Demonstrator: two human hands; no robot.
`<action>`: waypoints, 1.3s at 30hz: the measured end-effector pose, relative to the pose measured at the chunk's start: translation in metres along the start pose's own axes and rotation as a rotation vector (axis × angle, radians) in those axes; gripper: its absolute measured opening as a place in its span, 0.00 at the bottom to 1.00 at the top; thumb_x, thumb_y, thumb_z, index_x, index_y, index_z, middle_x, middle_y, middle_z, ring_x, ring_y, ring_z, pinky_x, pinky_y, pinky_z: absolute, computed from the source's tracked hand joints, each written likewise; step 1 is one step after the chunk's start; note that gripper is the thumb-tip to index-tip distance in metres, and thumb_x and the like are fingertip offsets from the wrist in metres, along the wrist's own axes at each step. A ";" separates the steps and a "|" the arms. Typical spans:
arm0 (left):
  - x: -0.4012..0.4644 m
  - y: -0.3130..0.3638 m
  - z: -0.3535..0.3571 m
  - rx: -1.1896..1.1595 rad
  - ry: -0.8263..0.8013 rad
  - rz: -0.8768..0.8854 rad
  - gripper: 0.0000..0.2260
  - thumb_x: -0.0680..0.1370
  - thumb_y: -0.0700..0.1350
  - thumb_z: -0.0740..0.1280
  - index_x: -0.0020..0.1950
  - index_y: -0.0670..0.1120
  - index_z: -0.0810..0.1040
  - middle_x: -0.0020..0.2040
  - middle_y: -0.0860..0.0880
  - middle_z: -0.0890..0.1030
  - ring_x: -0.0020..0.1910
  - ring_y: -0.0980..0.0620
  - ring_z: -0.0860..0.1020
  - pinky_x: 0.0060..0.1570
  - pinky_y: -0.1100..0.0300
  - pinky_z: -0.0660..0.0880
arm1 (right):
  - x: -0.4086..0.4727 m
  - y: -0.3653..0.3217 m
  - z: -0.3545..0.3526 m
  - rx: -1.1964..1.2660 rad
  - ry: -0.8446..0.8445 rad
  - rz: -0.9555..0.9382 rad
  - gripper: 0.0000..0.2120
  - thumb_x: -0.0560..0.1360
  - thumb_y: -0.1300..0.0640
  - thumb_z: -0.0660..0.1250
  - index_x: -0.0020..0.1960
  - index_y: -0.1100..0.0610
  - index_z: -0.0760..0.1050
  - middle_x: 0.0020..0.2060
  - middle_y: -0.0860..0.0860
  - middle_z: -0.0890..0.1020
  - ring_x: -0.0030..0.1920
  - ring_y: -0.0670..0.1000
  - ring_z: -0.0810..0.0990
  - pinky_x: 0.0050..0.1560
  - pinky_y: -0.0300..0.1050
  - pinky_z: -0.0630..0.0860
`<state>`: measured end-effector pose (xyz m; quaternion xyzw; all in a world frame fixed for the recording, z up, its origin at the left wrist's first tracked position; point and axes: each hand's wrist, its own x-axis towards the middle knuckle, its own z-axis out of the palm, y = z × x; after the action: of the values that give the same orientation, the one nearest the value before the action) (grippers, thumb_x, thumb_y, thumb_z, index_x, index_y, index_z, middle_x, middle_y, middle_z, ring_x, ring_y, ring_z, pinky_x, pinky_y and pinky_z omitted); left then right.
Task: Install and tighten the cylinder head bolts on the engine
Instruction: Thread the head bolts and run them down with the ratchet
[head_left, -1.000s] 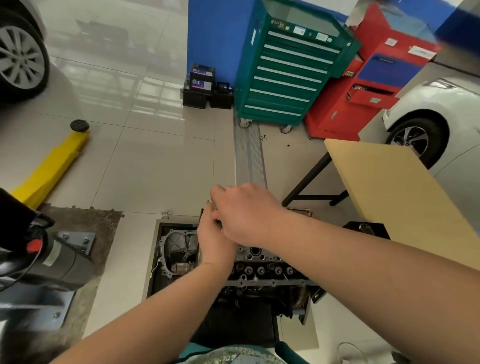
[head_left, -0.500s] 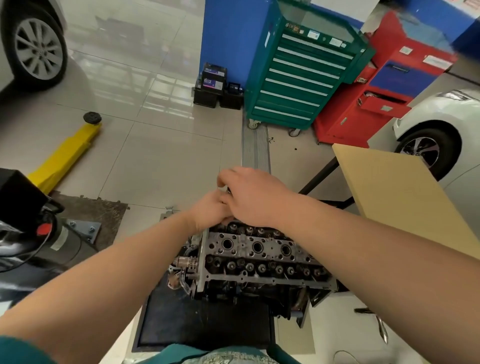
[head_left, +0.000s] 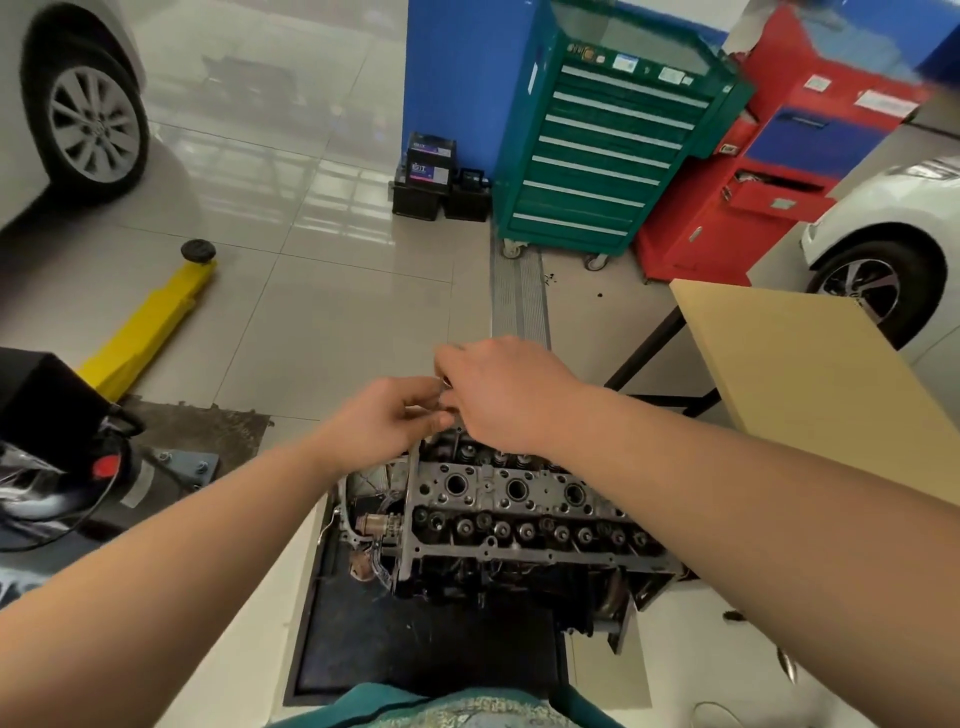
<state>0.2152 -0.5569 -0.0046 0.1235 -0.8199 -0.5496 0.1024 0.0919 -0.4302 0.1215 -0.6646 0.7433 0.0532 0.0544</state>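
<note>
Both hands meet over the far-left corner of the grey metal cylinder head (head_left: 514, 499): left hand (head_left: 382, 423) and right hand (head_left: 501, 389) w/ grips pinching one small shiny piece (head_left: 445, 383) (prob. a bolt, mostly hidden), apparently lining it up w/ a hole.

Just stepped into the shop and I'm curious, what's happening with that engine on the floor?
A person is working on the bare grey metal cylinder head of the engine. Both hands meet above its far left corner: the left hand and right hand pinch something small between them, mostly hidden. No wrench is visible.
</note>
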 end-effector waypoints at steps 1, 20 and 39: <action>-0.001 -0.001 0.002 -0.004 0.009 0.012 0.01 0.79 0.49 0.74 0.48 0.55 0.84 0.46 0.54 0.85 0.49 0.49 0.83 0.53 0.47 0.81 | 0.001 -0.002 0.002 -0.029 0.011 0.056 0.15 0.84 0.42 0.59 0.52 0.54 0.70 0.36 0.49 0.73 0.42 0.58 0.78 0.31 0.47 0.60; -0.006 -0.001 0.009 0.148 0.157 0.111 0.02 0.76 0.40 0.71 0.47 0.42 0.83 0.41 0.47 0.84 0.41 0.50 0.82 0.43 0.51 0.77 | 0.000 -0.007 0.001 -0.032 0.029 0.020 0.20 0.80 0.35 0.62 0.56 0.51 0.73 0.46 0.48 0.77 0.47 0.54 0.78 0.38 0.49 0.71; -0.007 -0.007 0.010 0.025 0.052 0.062 0.11 0.78 0.48 0.76 0.53 0.63 0.80 0.53 0.57 0.84 0.56 0.53 0.83 0.58 0.55 0.80 | 0.003 -0.002 0.003 -0.175 0.058 0.135 0.26 0.82 0.33 0.53 0.35 0.49 0.66 0.28 0.47 0.67 0.33 0.55 0.71 0.29 0.44 0.57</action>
<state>0.2197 -0.5479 -0.0149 0.1135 -0.8270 -0.5326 0.1393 0.0939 -0.4328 0.1179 -0.6165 0.7801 0.1020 -0.0292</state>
